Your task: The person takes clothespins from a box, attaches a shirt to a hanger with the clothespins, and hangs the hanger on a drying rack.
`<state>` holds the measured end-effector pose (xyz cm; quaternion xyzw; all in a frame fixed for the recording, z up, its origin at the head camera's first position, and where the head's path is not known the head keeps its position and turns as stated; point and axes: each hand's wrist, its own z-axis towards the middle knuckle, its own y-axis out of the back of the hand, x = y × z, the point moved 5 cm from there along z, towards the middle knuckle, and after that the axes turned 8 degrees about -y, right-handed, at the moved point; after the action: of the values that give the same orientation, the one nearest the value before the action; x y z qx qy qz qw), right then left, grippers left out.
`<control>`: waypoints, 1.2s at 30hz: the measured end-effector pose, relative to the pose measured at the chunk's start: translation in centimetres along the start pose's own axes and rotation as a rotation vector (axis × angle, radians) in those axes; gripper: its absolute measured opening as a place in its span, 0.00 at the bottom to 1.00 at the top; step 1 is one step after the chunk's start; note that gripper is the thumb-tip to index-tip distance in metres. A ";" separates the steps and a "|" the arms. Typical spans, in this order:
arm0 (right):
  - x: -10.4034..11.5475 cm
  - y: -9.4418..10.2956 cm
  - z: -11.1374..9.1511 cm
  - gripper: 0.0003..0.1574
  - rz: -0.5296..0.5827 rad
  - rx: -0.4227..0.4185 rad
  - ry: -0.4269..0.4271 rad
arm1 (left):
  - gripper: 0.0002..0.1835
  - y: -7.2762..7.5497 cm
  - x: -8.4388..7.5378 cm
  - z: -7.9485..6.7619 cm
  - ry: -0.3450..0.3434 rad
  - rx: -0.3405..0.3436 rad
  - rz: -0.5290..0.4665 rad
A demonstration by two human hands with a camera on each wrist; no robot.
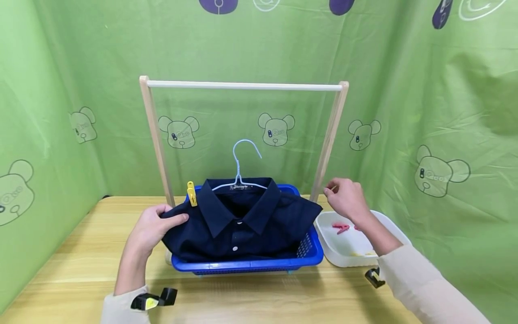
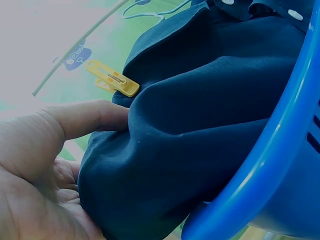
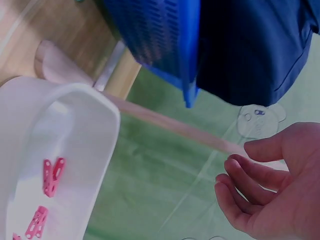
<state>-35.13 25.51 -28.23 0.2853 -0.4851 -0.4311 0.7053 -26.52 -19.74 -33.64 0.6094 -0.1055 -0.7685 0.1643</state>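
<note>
A dark navy collared shirt [image 1: 255, 225] lies on a blue plastic basket [image 1: 247, 265]. The light blue hanger [image 1: 238, 168] sits inside its collar, hook upward. On the shirt's left shoulder, by the collar, is a yellow clothespin [image 1: 192, 194], also seen as a yellow clip [image 2: 114, 79] in the left wrist view. My left hand [image 1: 151, 227] grips the shirt's left side, thumb on top of the cloth; its other fingers are partly hidden beneath. To the right of the shirt, my right hand [image 1: 346, 198] hangs in the air with loosely bent fingers, and in the right wrist view it holds nothing.
A white tray [image 1: 337, 260] stands right of the basket, with red clothespins [image 1: 341, 227] and yellow pieces [image 1: 364, 254] in it. Behind the basket rises a wooden rack with a white bar [image 1: 243, 85]. Green curtains [image 1: 243, 40] surround the wooden table [image 1: 226, 301].
</note>
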 end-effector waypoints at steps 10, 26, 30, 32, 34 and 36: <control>-2.3 -1.0 0.1 0.13 -0.022 0.056 -0.071 | 0.19 0.0 0.1 0.0 0.001 -0.005 0.007; -5.1 -2.8 0.4 0.14 -0.075 0.065 -0.111 | 0.19 0.0 0.2 0.1 0.000 -0.010 0.002; -5.8 -3.5 0.3 0.14 -0.098 0.080 -0.111 | 0.19 0.0 0.3 0.1 -0.001 -0.010 0.002; -6.1 -3.9 0.2 0.14 -0.110 0.083 -0.105 | 0.19 0.0 0.3 0.1 -0.001 -0.010 0.000; -6.4 -4.2 0.1 0.13 -0.116 0.086 -0.104 | 0.19 0.0 0.3 0.1 -0.002 -0.010 0.001; -6.7 -4.5 0.0 0.13 -0.120 0.092 -0.103 | 0.19 0.0 0.3 0.1 -0.001 -0.010 0.002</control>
<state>-37.68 29.31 -34.82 0.3234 -0.5222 -0.4639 0.6384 -26.68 -19.88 -33.89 0.6080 -0.1025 -0.7692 0.1680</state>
